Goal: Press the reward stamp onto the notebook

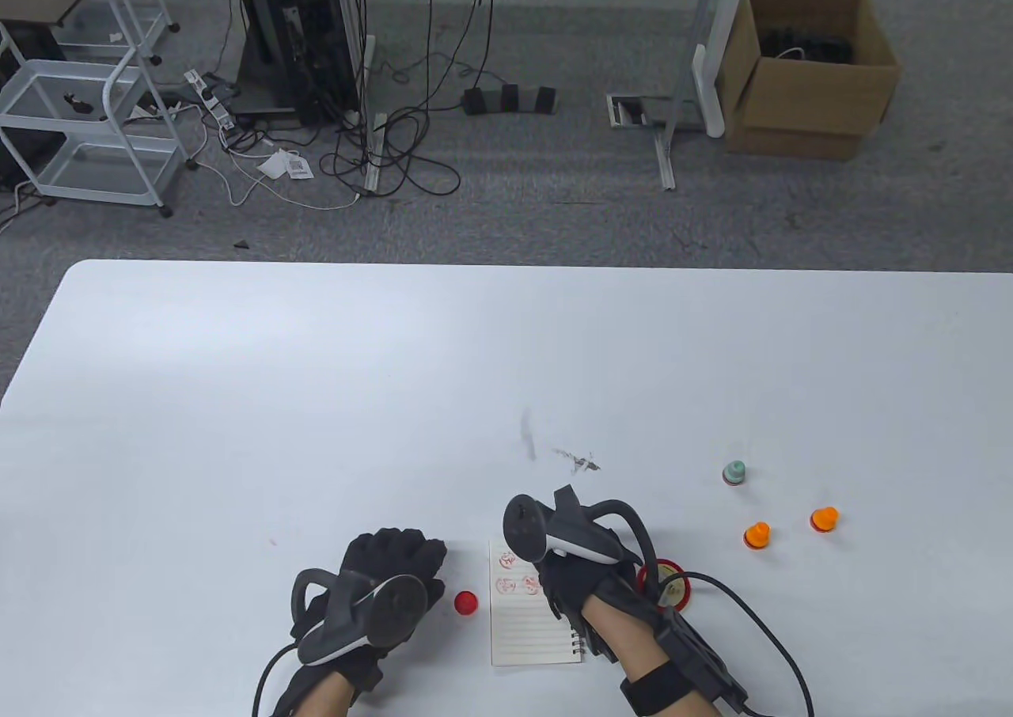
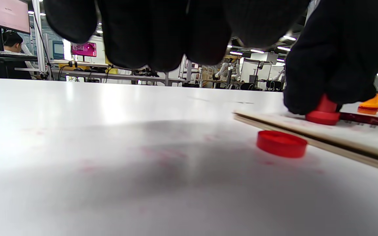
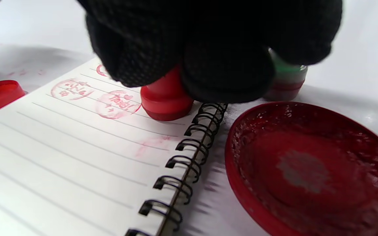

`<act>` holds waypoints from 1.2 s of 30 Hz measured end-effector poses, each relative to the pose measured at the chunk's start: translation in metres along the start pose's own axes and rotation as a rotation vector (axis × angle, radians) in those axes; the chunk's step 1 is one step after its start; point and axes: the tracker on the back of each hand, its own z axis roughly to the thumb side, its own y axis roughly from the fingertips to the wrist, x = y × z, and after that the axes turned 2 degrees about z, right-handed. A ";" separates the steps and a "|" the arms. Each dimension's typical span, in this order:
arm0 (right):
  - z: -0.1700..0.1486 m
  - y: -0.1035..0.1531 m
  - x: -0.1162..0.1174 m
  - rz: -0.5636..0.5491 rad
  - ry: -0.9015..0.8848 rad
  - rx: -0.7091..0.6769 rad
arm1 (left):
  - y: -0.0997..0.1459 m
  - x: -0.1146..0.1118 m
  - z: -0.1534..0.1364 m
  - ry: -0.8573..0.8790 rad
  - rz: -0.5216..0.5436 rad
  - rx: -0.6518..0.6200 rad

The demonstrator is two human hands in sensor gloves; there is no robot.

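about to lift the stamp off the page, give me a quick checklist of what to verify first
1. Red stamp base sits flat on the notebook page: ok.
2. Right hand grips the stamp: ok.
3. Stamp sits clear of the spiral binding: ok.
4. Left hand steadies the notebook: not ok, it rests on the table beside it.
5. Ink transferred under the stamp: cannot tell.
6. Red cap off the page: ok.

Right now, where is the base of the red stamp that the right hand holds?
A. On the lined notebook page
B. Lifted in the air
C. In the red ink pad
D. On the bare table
A: in the right wrist view the right hand holds the red stamp with its base flat on the notebook page, beside earlier prints.
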 end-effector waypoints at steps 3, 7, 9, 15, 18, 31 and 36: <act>0.000 0.000 0.001 -0.006 -0.004 -0.002 | 0.000 0.000 0.000 -0.002 -0.003 -0.002; -0.001 0.001 0.002 -0.024 0.001 -0.011 | 0.000 0.000 0.000 0.005 0.003 -0.003; 0.000 0.003 0.003 -0.034 0.009 -0.016 | 0.000 0.000 0.000 0.002 0.000 -0.002; 0.003 0.009 0.007 -0.071 0.058 -0.047 | 0.000 0.000 0.001 0.001 -0.002 -0.004; 0.000 0.015 0.010 -0.103 0.065 -0.058 | 0.002 0.004 0.003 0.025 0.024 -0.022; -0.072 0.067 0.017 -0.532 -0.349 -0.074 | 0.002 0.003 0.008 0.011 0.016 -0.040; -0.088 0.077 0.025 -0.579 -0.504 -0.071 | -0.001 -0.002 0.015 -0.017 -0.042 -0.046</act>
